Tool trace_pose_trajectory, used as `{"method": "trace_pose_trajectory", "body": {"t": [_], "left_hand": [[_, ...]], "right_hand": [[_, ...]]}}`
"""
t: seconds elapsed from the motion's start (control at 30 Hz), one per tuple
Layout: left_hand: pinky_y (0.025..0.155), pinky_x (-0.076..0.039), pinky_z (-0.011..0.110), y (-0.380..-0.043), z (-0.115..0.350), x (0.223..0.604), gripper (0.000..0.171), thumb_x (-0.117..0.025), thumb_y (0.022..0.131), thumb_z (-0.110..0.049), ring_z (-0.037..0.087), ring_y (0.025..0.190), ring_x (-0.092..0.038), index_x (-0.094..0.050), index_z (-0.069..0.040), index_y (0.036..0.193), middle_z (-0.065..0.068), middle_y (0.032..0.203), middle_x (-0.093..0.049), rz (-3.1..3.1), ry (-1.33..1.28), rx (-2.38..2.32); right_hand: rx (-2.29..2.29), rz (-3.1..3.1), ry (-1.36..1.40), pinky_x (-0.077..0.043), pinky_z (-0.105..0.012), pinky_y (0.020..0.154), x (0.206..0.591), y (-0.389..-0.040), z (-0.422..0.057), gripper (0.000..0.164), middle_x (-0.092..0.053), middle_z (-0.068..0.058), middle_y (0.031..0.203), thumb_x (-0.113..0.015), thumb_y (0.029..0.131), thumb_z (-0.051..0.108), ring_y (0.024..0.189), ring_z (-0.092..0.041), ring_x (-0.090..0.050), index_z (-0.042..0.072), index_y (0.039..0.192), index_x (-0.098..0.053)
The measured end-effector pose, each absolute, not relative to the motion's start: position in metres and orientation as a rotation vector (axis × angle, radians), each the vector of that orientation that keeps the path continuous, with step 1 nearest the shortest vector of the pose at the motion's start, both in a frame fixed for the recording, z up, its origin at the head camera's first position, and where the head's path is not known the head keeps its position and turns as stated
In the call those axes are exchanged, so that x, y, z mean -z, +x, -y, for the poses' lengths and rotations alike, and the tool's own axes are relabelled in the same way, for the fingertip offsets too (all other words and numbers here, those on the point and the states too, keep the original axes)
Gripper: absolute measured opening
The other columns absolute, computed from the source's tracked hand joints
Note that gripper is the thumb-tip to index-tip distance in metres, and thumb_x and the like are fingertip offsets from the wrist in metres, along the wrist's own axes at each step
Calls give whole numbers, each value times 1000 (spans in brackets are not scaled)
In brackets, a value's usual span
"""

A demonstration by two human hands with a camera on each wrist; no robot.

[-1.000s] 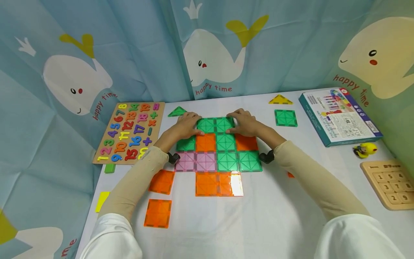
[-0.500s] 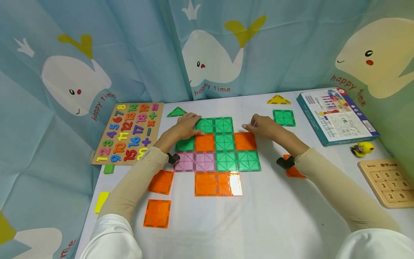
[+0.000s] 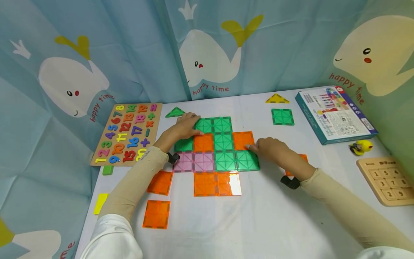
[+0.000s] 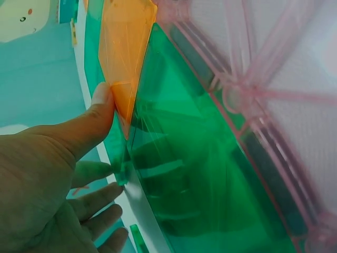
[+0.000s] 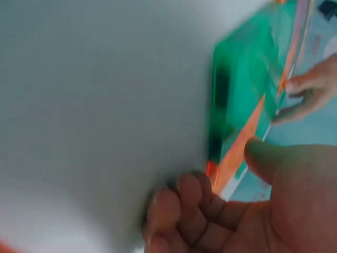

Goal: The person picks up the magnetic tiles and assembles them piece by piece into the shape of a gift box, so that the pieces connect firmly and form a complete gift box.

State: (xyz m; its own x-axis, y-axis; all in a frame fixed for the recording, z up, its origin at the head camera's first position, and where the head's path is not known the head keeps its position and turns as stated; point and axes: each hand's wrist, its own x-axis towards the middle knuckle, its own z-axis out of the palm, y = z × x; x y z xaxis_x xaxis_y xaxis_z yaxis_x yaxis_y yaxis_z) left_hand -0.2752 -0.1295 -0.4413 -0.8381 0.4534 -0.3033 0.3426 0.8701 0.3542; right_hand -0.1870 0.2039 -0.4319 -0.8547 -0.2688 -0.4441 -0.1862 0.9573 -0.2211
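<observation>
Flat on the table is a patchwork of clear magnetic tiles: green squares (image 3: 224,142), pink squares (image 3: 204,162), and orange squares among them. My left hand (image 3: 184,126) rests at the patchwork's upper left edge. Its fingers are loosely spread, and its thumb touches the inner orange tile (image 4: 124,47). At the right side, my right hand (image 3: 273,149) has curled fingers. Its thumb and index finger pinch the lower right corner of the outer orange tile (image 3: 243,140). Two joined orange tiles (image 3: 216,184) lie just below the patchwork.
Loose orange tiles (image 3: 156,214) lie at lower left, and another orange tile (image 3: 303,157) is partly behind the right wrist. A number board (image 3: 126,135) stands left, with a boxed set (image 3: 336,114), yellow toy figure (image 3: 361,147) and wooden number puzzle (image 3: 386,181) at right. A curtain hangs behind.
My right hand has left the upper green tiles, swung out to the right, and come down onto the outer orange tile's corner. The left hand has stayed in place.
</observation>
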Motion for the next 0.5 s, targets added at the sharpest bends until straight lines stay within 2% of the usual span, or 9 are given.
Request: {"method": "trace_pose_trajectory", "body": {"t": [0.2,0.5], "left_hand": [[124,-24,58,-276,128,444,77,-68,103,-41,40,152,-28,-35,-5,164,20,166,-33,-2661,590,-410],[123,-25,57,-277,127,445,75,-70,102,-41,40,150,-30,-39,-5,160,21,164,-34,-2683,574,-430]], "right_hand": [[188,-2647,-260,-45,-38,62,440,-176,-191,57,-55,-12,76,-45,112,50,70,-29,-58,-5,104,-60],[404,-2640,-234,-40,-35,60,447,-176,-198,52,-49,-6,71,-51,110,49,68,-25,-54,-2,103,-61]]}}
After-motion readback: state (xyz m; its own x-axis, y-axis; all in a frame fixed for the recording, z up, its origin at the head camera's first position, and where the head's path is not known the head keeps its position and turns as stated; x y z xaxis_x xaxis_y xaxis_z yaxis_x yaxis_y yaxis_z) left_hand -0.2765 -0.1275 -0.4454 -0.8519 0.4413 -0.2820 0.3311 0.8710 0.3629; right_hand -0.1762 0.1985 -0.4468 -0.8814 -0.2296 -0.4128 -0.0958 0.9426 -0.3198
